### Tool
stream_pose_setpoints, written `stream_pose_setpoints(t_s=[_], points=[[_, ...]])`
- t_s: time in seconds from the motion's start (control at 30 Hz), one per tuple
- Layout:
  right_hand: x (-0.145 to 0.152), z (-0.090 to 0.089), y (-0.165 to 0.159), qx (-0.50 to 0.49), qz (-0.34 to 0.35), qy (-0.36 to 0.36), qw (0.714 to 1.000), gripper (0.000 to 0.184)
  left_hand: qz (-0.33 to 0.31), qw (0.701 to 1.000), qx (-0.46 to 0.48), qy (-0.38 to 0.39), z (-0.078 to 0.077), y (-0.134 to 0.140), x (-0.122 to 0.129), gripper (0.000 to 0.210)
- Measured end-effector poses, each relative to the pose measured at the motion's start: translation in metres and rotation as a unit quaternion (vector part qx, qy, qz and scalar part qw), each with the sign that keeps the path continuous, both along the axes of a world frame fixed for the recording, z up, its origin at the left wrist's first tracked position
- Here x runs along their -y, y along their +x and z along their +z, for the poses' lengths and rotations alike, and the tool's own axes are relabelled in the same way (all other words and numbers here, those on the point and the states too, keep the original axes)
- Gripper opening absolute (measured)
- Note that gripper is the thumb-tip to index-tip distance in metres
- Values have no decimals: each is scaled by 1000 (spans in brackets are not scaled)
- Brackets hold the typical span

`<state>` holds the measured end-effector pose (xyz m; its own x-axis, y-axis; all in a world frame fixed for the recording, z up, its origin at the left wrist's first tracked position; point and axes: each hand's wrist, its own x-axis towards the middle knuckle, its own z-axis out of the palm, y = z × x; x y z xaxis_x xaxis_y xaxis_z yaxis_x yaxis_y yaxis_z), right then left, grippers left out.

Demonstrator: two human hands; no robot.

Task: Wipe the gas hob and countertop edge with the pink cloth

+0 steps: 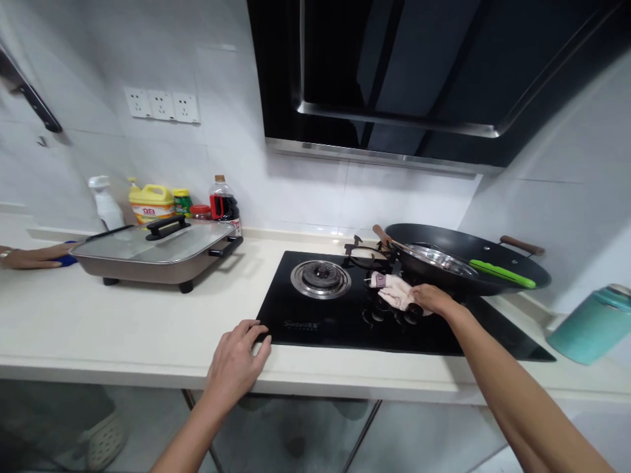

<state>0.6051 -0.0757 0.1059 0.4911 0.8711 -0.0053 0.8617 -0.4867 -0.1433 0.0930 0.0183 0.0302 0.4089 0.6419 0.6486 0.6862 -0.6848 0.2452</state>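
Observation:
My right hand (430, 299) presses a pale pink cloth (396, 293) with a small tag onto the black glass gas stove (340, 326), close to its control knobs. Its fingers are bunched over the cloth's right end. My left hand (239, 351) rests on the stove's front left corner and the counter edge, fingers spread, holding nothing. The left burner (321, 279) is bare, without its pan support. A black pan support (367, 256) sits behind the cloth, tilted beside the wok. The large black wok (493, 246) covers the stove's right side.
A green-handled utensil (503, 273) and a shiny metal lid or bowl (438, 258) lie in the wok. A lidded electric pan (148, 256) stands left, where another person's hand (37, 255) holds a blue cloth. A teal container (591, 325) stands right. The range hood (384, 141) hangs overhead.

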Motion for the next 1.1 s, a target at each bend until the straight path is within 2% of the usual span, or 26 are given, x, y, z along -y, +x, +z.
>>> stream_pose_setpoints(t_s=[0.07,0.17,0.4,0.5,0.6,0.67,0.77,0.9,1.0,1.1], points=[[20,-2,5,2,-8,-9,1000,29,0,1000,3,1,0,0,0,24],[48,-8,6,19,-22,-12,1000,34,-1,1000,5,2,1,0,1,23],[102,-26,-12,58,0,-5,998,38,2,1000,-9,4,0,2,0,26],[105,-25,-22,60,-22,5,998,52,2,1000,-9,4,-1,3,0,25],[96,-20,-31,47,-76,7,996,75,4,1000,-6,9,-2,3,0,24],[90,-18,-40,40,-95,-3,995,82,2,1000,-7,13,-3,3,0,24],[90,-19,-59,50,-102,-18,993,79,5,1000,-8,15,-4,3,-1,24],[101,-25,-96,87,-93,-30,991,65,9,1000,-5,16,-5,3,0,24],[107,-26,-128,119,-55,-26,991,55,8,1000,0,17,-5,4,1,24],[102,-24,-160,104,-8,2,995,54,5,1000,3,18,-5,5,1,23]])
